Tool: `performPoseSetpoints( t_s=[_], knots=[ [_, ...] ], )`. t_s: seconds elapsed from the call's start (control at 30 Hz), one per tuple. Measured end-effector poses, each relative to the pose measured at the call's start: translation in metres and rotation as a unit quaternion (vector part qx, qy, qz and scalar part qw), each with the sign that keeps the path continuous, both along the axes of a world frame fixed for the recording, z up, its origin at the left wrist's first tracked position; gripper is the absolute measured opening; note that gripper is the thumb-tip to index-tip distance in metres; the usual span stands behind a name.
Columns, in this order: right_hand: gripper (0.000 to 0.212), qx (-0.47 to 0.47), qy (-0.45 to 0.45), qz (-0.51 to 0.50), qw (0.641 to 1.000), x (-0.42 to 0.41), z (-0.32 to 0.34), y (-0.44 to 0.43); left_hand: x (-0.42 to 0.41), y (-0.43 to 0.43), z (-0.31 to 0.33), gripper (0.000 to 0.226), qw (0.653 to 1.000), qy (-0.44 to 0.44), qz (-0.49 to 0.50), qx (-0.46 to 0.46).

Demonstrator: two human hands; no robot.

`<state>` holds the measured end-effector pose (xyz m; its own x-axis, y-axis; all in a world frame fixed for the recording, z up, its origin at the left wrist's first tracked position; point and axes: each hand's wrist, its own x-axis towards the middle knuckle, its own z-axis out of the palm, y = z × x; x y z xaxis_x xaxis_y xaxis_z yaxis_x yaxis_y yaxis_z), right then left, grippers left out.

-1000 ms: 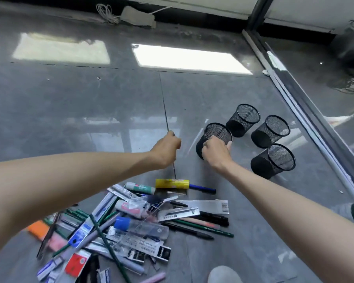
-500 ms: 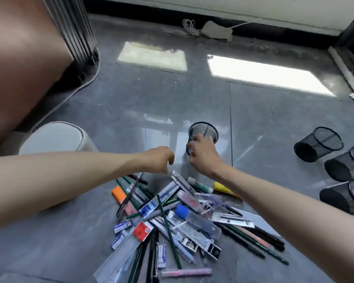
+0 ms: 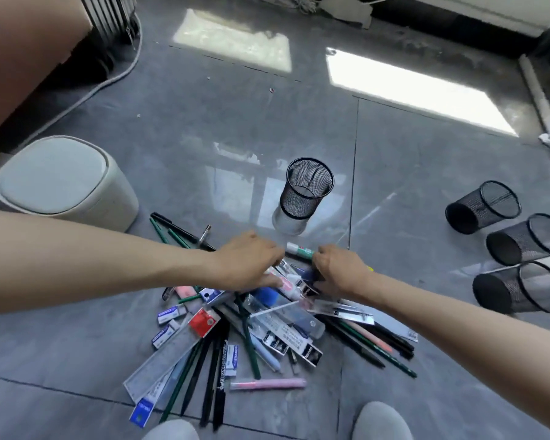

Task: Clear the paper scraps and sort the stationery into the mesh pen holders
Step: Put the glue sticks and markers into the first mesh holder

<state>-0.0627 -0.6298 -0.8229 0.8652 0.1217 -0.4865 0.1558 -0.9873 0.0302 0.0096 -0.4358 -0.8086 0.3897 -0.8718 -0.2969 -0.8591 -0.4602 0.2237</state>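
Note:
A heap of stationery [image 3: 261,331] lies on the grey floor: pens, green pencils, erasers, a ruler [image 3: 159,363], clear packets. One black mesh holder [image 3: 308,188] stands upright just beyond the heap. Three more mesh holders [image 3: 483,206] [image 3: 527,238] [image 3: 518,287] lie on their sides at the right. My left hand [image 3: 248,262] is on the heap's far edge, fingers and thumb curled on a clear packet with a pink-white item. My right hand [image 3: 340,271] is beside it, fingers curled round a dark item; its fingertips are hidden. A green-white tube [image 3: 299,249] lies between the hands.
A white lidded bin [image 3: 64,179] stands at the left. A brown furniture piece [image 3: 23,58] and a cable fill the far left corner. My knees [image 3: 172,430] [image 3: 381,420] are at the bottom edge. A pink pen [image 3: 267,384] lies at the heap's near side.
My right hand has let go of the upright mesh holder, which now stands beyond the heap. Both hands have dropped onto the heap's far edge. The view has swung left.

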Motion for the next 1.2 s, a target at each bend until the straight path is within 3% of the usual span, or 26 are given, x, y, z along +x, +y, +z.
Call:
performPoseSetpoints(
  t_s=[0.1,0.17,0.3,0.4,0.47,0.53,0.67,0.8,0.97,1.1,1.2],
  knots=[
    [0.03,0.059,-0.044,-0.042,0.996,-0.002,-0.001,-0.004,-0.024,-0.014,-0.003,0.053,0.999,0.007,-0.032,0.007],
    [0.031,0.112,-0.047,-0.132,0.984,-0.001,0.0,-0.007,-0.036,-0.018,-0.008,0.057,0.997,-0.012,-0.071,0.022],
    [0.02,0.183,-0.032,-0.262,0.947,0.006,0.004,-0.015,-0.04,-0.02,-0.009,0.041,0.991,-0.035,-0.117,0.049],
    [0.008,0.328,0.037,-0.358,0.873,0.01,0.007,-0.017,-0.031,-0.019,-0.01,0.03,0.994,0.02,-0.096,0.041],
    [0.016,0.399,0.105,-0.413,0.812,0.011,0.01,-0.015,-0.024,-0.018,-0.013,0.02,0.993,0.068,-0.092,0.021],
    [0.031,0.432,0.172,-0.415,0.782,0.013,0.014,-0.01,-0.018,-0.014,-0.009,0.013,0.991,0.1,-0.082,-0.023],
    [0.053,0.467,0.278,-0.357,0.76,0.015,0.025,0.001,-0.007,-0.009,0.004,0.004,0.978,0.048,-0.054,-0.196],
    [0.064,0.508,0.312,-0.335,0.729,0.014,0.023,-0.002,-0.005,-0.009,0.003,0.012,0.972,0.063,0.008,-0.225],
    [0.03,0.501,0.359,-0.284,0.734,0.013,0.028,0.011,-0.009,-0.008,0.011,0.026,0.946,0.097,0.077,-0.298],
    [0.025,0.497,0.299,-0.276,0.766,0.016,0.017,0.036,-0.003,-0.002,0.007,0.051,0.934,-0.002,0.139,-0.33],
    [0.028,0.496,0.282,-0.277,0.773,0.016,0.016,0.049,-0.009,0.028,0.002,0.055,0.923,0.009,0.221,-0.313]
  ],
)
